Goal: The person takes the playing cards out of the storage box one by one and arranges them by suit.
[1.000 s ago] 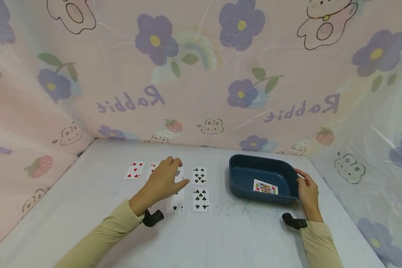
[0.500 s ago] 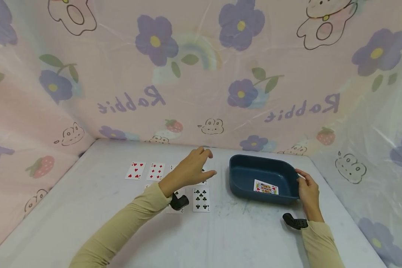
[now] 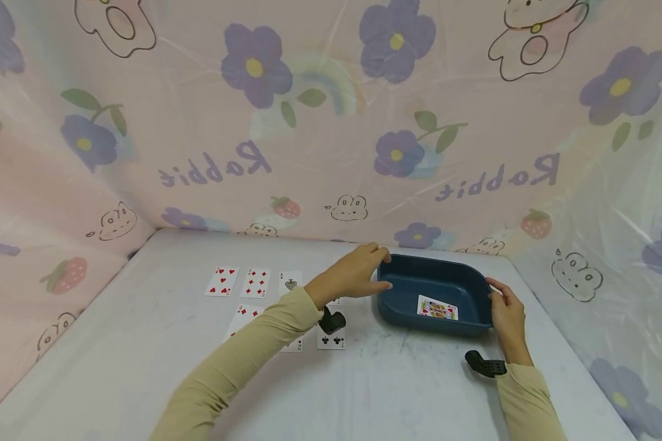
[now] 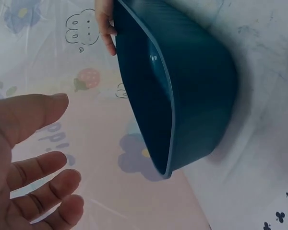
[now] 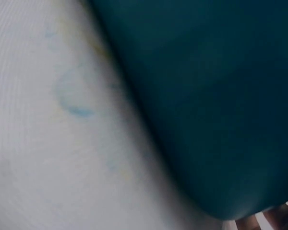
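Observation:
A dark blue rectangular basin (image 3: 430, 326) stands on the right half of the table, with one face playing card (image 3: 437, 307) lying inside it. My right hand (image 3: 509, 312) grips the basin's right rim, thumb and fingers about the edge; in the right wrist view only fingertips (image 5: 278, 216) show under the dark wall. At the opposite end, my left hand (image 3: 357, 271) hovers by the left rim with thumb and fingers spread. The left wrist view shows that left hand (image 4: 36, 163) holding nothing, with a gap between it and the basin (image 4: 201, 91).
Left of the basin several playing cards lie face up in two rows: a five of hearts (image 3: 222, 282), a six of diamonds (image 3: 255, 283), an ace of spades (image 3: 290, 281) and others, partly covered by my left sleeve (image 3: 243, 367). A patterned curtain (image 3: 320, 141) walls the table's back and sides.
My left hand has moved right, from above the cards to the basin's left rim. The right hand, the basin and the card in it look the same.

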`<move>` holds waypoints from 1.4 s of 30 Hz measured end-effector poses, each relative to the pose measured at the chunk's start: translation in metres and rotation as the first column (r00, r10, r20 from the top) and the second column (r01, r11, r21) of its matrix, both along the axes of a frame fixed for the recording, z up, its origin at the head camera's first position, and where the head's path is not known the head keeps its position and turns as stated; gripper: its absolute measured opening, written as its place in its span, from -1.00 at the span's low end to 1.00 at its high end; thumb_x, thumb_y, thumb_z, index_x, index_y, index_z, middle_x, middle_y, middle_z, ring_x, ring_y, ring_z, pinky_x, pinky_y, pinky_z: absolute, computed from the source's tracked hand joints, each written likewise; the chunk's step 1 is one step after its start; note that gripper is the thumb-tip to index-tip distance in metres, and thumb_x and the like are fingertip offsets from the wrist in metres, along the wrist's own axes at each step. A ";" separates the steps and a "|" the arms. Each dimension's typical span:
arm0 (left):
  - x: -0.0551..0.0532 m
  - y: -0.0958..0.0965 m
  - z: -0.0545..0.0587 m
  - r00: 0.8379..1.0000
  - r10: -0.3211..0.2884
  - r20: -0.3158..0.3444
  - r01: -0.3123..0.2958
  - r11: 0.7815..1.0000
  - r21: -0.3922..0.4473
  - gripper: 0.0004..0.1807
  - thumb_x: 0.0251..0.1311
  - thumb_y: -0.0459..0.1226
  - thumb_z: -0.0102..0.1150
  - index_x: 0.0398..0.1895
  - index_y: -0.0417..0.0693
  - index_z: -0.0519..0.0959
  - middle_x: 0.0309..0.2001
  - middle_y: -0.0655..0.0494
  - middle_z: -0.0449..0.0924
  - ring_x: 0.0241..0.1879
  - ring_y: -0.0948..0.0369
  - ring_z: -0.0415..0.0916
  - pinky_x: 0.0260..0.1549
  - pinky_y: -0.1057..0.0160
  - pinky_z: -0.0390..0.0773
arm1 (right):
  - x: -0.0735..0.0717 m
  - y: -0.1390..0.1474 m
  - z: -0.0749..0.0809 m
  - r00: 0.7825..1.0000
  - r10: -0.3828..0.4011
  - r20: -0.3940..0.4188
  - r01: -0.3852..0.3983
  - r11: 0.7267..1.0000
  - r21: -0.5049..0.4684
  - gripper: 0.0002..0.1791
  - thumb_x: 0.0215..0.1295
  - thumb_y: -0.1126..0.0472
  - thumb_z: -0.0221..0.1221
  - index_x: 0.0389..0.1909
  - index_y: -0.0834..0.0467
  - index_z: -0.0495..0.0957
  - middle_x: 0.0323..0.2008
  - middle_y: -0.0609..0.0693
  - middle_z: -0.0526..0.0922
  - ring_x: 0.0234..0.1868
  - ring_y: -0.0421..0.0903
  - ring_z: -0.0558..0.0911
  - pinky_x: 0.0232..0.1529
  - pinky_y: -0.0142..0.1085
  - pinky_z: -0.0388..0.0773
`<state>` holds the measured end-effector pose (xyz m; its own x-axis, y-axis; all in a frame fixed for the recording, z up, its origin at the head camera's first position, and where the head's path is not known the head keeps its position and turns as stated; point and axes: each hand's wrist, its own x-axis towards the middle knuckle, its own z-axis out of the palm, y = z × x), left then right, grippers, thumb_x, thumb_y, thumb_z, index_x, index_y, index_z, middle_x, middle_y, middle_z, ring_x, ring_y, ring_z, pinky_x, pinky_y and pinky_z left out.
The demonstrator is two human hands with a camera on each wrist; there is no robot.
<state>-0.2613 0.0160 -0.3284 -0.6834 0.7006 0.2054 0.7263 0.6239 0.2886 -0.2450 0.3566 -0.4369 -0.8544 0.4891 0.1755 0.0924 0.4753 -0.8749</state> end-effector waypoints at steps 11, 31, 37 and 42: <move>-0.012 0.038 -0.003 0.997 -0.024 -0.070 0.018 0.997 -0.078 -0.53 0.24 0.00 0.25 0.10 -0.02 0.46 -0.04 0.10 0.43 -0.04 0.16 0.39 -0.13 0.26 0.44 | 0.001 0.000 -0.001 1.000 0.002 0.002 -0.002 1.000 -0.019 -0.55 0.47 0.19 -0.17 0.29 0.12 0.42 -0.52 -0.08 0.33 -0.55 -0.21 0.30 -0.56 -0.34 0.25; -0.027 0.082 -0.023 0.998 0.041 -0.056 -0.052 0.975 -0.218 -0.54 0.25 0.08 0.19 0.11 0.13 0.39 0.00 0.18 0.33 -0.08 0.22 0.27 -0.18 0.25 0.34 | -0.001 0.000 -0.002 1.000 0.016 0.004 -0.016 1.000 -0.022 -0.55 0.46 0.18 -0.16 0.29 0.10 0.42 -0.55 -0.10 0.32 -0.56 -0.20 0.31 -0.55 -0.34 0.25; -0.027 0.094 -0.032 0.997 0.068 -0.032 -0.074 0.971 -0.228 -0.55 0.22 0.09 0.22 0.08 0.16 0.40 0.02 0.18 0.33 -0.04 0.19 0.30 -0.23 0.27 0.33 | -0.001 0.000 -0.001 1.000 0.010 0.001 -0.010 1.000 -0.029 -0.55 0.46 0.19 -0.15 0.29 0.12 0.42 -0.51 -0.08 0.34 -0.52 -0.20 0.33 -0.54 -0.34 0.26; -0.029 0.103 -0.043 0.997 0.079 -0.011 -0.079 0.972 -0.222 -0.54 0.20 0.07 0.25 0.09 0.17 0.41 0.04 0.20 0.34 -0.04 0.21 0.30 -0.20 0.28 0.33 | -0.002 0.000 -0.002 1.000 -0.001 -0.008 0.001 0.999 -0.033 -0.55 0.45 0.20 -0.15 0.28 0.11 0.44 -0.51 -0.09 0.34 -0.54 -0.21 0.32 -0.55 -0.34 0.25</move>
<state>-0.2903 0.1189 -0.3713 -0.7383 0.6724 0.0524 0.6724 0.7277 0.1354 -0.2469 0.3567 -0.4387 -0.8524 0.4957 0.1662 0.0855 0.4459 -0.8910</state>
